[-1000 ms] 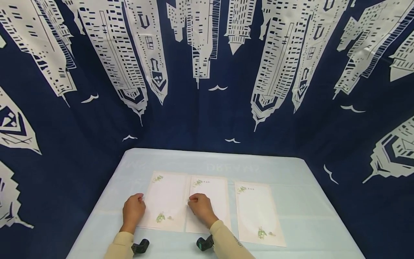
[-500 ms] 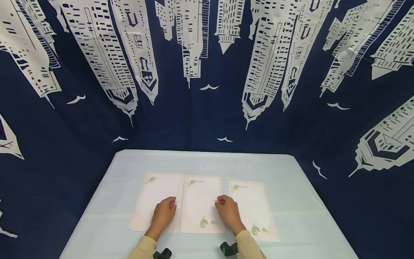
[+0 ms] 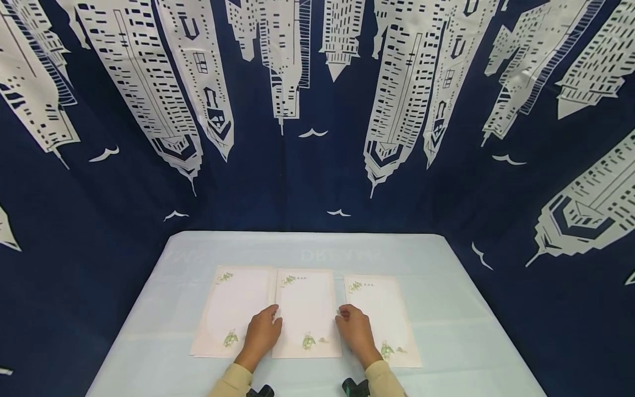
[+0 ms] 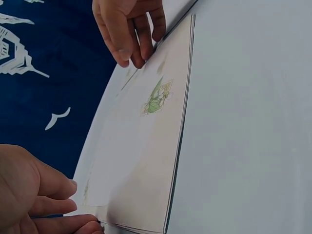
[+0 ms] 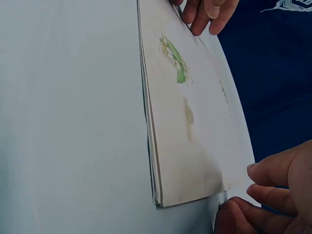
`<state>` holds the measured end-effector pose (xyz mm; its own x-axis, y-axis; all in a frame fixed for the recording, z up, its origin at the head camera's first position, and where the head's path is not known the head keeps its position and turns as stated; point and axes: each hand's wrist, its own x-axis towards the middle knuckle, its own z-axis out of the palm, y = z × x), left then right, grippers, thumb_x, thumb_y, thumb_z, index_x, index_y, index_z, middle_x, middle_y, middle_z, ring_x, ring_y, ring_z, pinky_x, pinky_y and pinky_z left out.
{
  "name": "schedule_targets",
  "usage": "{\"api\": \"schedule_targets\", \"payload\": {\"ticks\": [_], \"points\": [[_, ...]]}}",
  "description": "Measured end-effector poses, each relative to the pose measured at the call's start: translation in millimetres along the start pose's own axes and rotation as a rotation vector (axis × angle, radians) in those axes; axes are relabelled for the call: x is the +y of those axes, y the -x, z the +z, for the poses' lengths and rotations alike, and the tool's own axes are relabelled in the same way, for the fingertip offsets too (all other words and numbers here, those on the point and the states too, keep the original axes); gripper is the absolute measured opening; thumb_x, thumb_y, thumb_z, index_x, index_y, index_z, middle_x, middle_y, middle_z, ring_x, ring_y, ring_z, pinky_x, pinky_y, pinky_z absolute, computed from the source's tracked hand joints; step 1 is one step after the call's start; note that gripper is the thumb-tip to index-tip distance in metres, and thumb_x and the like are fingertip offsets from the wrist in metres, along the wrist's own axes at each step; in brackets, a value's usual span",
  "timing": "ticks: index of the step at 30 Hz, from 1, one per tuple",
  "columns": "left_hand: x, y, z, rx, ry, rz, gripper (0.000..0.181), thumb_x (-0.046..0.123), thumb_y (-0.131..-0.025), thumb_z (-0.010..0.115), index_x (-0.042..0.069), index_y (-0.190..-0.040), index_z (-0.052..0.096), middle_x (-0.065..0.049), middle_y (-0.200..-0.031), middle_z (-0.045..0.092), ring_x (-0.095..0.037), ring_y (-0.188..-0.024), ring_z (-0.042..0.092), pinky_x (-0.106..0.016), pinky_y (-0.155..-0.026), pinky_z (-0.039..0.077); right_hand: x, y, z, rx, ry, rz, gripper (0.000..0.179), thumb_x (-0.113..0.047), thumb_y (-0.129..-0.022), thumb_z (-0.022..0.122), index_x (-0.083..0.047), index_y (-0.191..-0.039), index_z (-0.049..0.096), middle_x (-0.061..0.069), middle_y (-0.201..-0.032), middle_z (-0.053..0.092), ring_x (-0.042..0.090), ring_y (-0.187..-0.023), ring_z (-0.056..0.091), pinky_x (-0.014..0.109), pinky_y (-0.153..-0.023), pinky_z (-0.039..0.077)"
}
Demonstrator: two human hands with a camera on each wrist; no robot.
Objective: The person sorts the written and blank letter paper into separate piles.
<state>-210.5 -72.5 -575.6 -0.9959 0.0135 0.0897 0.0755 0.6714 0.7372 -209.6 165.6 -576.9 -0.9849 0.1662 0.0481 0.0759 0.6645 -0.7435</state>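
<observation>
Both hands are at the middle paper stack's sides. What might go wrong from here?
The middle stack shows layered edges at its near right corner, so sheets might slip out of line if pushed unevenly.

In the head view, the left hand overlaps the left stack and could nudge it askew.

The right hand likewise overlaps the right paper and might drag it.

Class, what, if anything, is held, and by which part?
Nothing appears gripped: the left hand and right hand only flank the middle stationery stack at its opposite side edges.
</observation>
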Motion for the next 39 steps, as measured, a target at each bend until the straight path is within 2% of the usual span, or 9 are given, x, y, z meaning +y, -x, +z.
{"api": "schedule_targets", "payload": {"ticks": [4,9,18,20,23,27,30,33,39], "points": [[1.7,1.2,2.3,0.014,0.007,-0.012,0.035,0.003,-0.091,0.067,-0.011,-0.123,0.064,-0.028,-0.117,0.068,-0.042,-0.107,0.068,-0.052,-0.087,0.055,-2,2.7,2,-0.011,-0.009,-0.003,0.023,-0.008,-0.089,0.07,0.003,-0.11,0.07,0.017,-0.102,0.072,0.034,-0.096,0.07,0.043,-0.079,0.058],[3.1,2.9,4.9,0.04,-0.001,0.009,0.033,0.003,-0.09,0.067,-0.011,-0.12,0.066,-0.028,-0.11,0.07,-0.043,-0.105,0.068,-0.051,-0.085,0.056,-3,5.6,4,-0.01,-0.01,-0.017,0.024,-0.009,-0.089,0.069,0.003,-0.11,0.07,0.017,-0.101,0.073,0.033,-0.095,0.071,0.042,-0.078,0.059],[7.4,5.9,6.4,0.094,-0.017,0.042,0.029,0.001,-0.089,0.068,-0.008,-0.116,0.069,-0.027,-0.114,0.07,-0.044,-0.11,0.066,-0.054,-0.091,0.053,-5,8.7,3,0.036,0.032,-0.042,0.024,-0.008,-0.089,0.071,0.003,-0.11,0.071,0.016,-0.1,0.073,0.029,-0.09,0.071,0.042,-0.076,0.059],[8.5,6.5,6.1,0.114,-0.008,0.053,0.029,0.0,-0.088,0.068,-0.008,-0.116,0.069,-0.026,-0.111,0.071,-0.042,-0.106,0.068,-0.053,-0.087,0.055,-5,8.9,3,0.053,0.02,-0.042,0.023,-0.008,-0.089,0.071,0.002,-0.109,0.072,0.016,-0.1,0.074,0.029,-0.089,0.072,0.041,-0.076,0.059],[9.2,6.8,6.4,0.149,0.034,0.07,0.032,-0.006,-0.084,0.069,-0.006,-0.116,0.07,-0.02,-0.098,0.072,-0.034,-0.09,0.07,-0.046,-0.076,0.057,-4,7.7,4,0.09,-0.027,-0.052,0.02,-0.004,-0.087,0.072,0.001,-0.107,0.072,0.016,-0.101,0.074,0.029,-0.089,0.073,0.038,-0.074,0.06],[8.7,5.9,7.8,0.191,0.115,0.09,0.041,-0.015,-0.078,0.067,-0.002,-0.117,0.07,-0.011,-0.09,0.065,-0.021,-0.079,0.061,-0.035,-0.066,0.051,1,4.7,6,0.135,-0.117,-0.054,0.025,0.002,-0.082,0.075,0.001,-0.107,0.071,0.014,-0.1,0.072,0.027,-0.088,0.073,0.034,-0.073,0.059],[8.2,5.0,9.7,0.204,0.177,0.083,0.045,-0.019,-0.077,0.064,-0.001,-0.118,0.069,-0.015,-0.1,0.066,-0.023,-0.084,0.064,-0.035,-0.069,0.053,4,3.3,5,0.132,-0.212,-0.005,0.031,0.004,-0.08,0.076,0.003,-0.11,0.07,0.01,-0.097,0.071,0.025,-0.087,0.071,0.031,-0.072,0.059],[9.1,3.5,12.8,0.205,0.238,0.054,0.046,-0.02,-0.077,0.062,-0.006,-0.121,0.066,-0.019,-0.106,0.067,-0.028,-0.089,0.067,-0.038,-0.073,0.056,6,2.2,1,0.13,-0.296,0.053,0.033,0.005,-0.08,0.074,0.005,-0.113,0.069,0.009,-0.094,0.07,0.024,-0.086,0.071,0.028,-0.071,0.058],[18.9,-1.8,22.3,0.162,0.29,0.009,0.042,-0.018,-0.076,0.064,-0.014,-0.118,0.065,-0.012,-0.094,0.068,-0.024,-0.082,0.067,-0.032,-0.07,0.057,9,0.9,-16,0.151,-0.306,0.117,0.029,0.001,-0.084,0.072,0.005,-0.113,0.071,0.007,-0.093,0.07,0.021,-0.086,0.067,0.024,-0.068,0.053]]}}
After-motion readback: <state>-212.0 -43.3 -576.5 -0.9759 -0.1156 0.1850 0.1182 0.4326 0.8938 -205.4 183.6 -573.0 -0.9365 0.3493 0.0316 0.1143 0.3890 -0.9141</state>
